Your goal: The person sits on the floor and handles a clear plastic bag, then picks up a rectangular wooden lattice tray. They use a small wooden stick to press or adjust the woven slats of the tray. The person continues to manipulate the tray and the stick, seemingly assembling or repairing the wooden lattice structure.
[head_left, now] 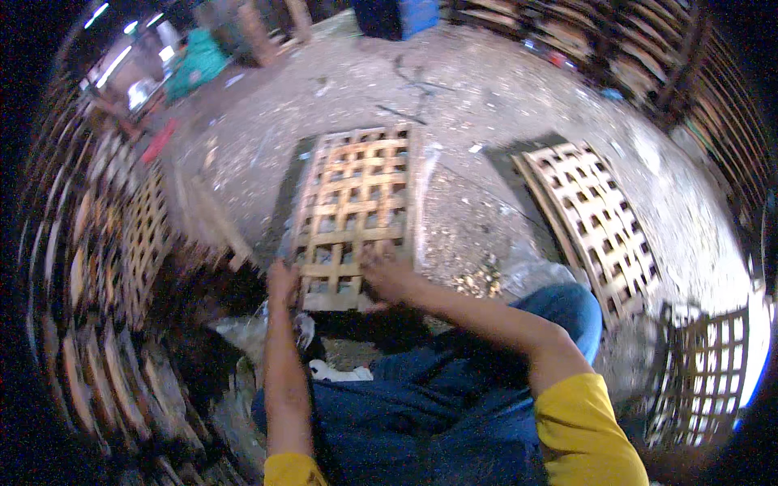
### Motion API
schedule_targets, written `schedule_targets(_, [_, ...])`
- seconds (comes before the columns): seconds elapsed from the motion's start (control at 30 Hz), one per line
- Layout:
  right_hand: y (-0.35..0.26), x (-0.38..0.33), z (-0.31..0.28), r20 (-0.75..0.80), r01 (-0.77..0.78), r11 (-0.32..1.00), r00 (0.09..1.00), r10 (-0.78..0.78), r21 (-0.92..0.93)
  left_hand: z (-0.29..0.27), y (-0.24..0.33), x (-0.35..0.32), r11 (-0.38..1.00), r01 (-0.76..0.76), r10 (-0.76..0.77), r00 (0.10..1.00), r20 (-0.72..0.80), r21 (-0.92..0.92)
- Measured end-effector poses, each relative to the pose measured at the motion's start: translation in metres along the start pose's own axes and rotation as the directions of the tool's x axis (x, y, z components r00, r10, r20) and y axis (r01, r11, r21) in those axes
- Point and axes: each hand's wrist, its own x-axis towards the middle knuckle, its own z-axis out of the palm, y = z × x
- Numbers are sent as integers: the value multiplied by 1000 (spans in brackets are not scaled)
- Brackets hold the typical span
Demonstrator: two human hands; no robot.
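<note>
A wooden lattice panel point(356, 202) made of crossed slats lies flat on the dusty ground in front of me. My left hand point(281, 283) grips its near left corner. My right hand point(387, 274) rests on the near edge of the same panel, fingers curled over a slat. Both forearms reach out from yellow sleeves over my blue-trousered knees point(559, 312).
A second lattice panel point(596, 223) lies to the right, another point(705, 373) stands at the lower right. Stacks of lattice panels point(121, 267) rise along the left and the back right point(648, 57). Wood chips point(478, 282) litter the ground. A person in teal point(197, 63) sits far back left.
</note>
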Motion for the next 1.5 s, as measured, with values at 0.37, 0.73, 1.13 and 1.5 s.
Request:
schedule_targets(0.37, [-40, -7, 23, -48, -77, 993, 996, 81, 88, -15, 19, -1, 985, -69, 76, 996, -39, 156])
schedule_targets(0.73, [-36, -8, 30, -78, -33, 998, 996, 37, 59, -24, 20, 6, 985, -112, 115, 993, -11, 132])
schedule_targets(1.13, [-15, -14, 13, 184, -67, 997, 981, 59, 39, -57, 63, -24, 993, -113, 114, 993, -17, 39])
schedule_targets(1.5, [3, -3, -32, 183, -3, 985, 983, -29, 175, -198, 37, -82, 969, 97, -139, 974, -176, -228])
